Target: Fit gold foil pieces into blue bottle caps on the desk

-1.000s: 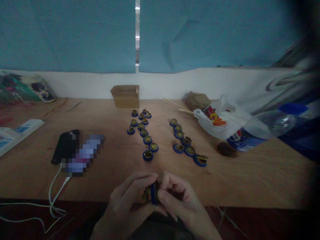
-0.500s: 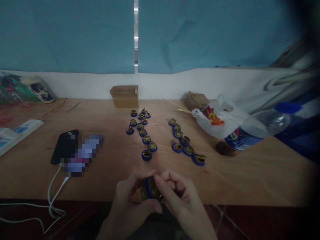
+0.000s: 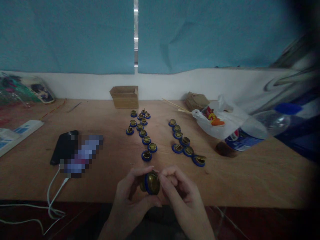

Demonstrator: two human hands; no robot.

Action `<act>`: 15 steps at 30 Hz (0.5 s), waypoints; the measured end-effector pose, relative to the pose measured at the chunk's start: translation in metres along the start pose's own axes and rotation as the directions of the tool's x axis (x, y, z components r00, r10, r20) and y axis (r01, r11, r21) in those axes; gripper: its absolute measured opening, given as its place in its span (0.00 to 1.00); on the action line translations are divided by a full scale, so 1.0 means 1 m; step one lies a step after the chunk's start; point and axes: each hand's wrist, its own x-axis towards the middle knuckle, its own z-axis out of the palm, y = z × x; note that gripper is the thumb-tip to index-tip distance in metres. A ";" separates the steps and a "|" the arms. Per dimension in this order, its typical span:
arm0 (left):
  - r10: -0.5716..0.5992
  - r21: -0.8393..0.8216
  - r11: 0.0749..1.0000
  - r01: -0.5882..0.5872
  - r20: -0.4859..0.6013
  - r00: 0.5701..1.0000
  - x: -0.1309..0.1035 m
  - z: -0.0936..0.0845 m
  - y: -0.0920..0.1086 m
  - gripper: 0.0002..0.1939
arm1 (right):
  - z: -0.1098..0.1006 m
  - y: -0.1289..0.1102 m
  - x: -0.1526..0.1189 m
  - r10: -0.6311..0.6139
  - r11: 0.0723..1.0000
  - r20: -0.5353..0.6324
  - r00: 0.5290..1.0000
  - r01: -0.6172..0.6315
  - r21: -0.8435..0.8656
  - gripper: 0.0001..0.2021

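My left hand (image 3: 132, 193) grips a round brass-coloured piece with a blue ring (image 3: 153, 183) between thumb and fingers, just over the table's front edge. The piece stands on its side, its domed brass face turned to the right. At its upper right edge, my right hand (image 3: 180, 190) is closed in a pinch; whatever lies between those fingertips is too small to make out. Beyond my hands, similar blue-ringed brass pieces lie on the table in a left group (image 3: 143, 133) and a right row (image 3: 185, 140). Several have a brass flap or bar standing up from the top.
An open cardboard box (image 3: 125, 98) stands at the back. To the right are a white plastic bag (image 3: 220, 121), a tilted soda bottle (image 3: 250, 135) and crumpled brown cardboard (image 3: 197, 101). On the left lie a black phone (image 3: 64, 146), a blurred-out device (image 3: 83, 155), white cables (image 3: 53, 190) and a power strip (image 3: 22, 135).
The held piece has turned so its domed face shows more. My right hand's fingertips have shifted slightly right, off its face to its upper edge. The pieces on the table have stayed put.
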 end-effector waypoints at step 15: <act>-0.015 0.289 0.957 0.032 -0.061 0.998 -0.007 -0.015 -0.014 0.17 | -0.002 -0.003 -0.001 -0.126 0.826 0.320 0.939 0.278 -0.490 0.10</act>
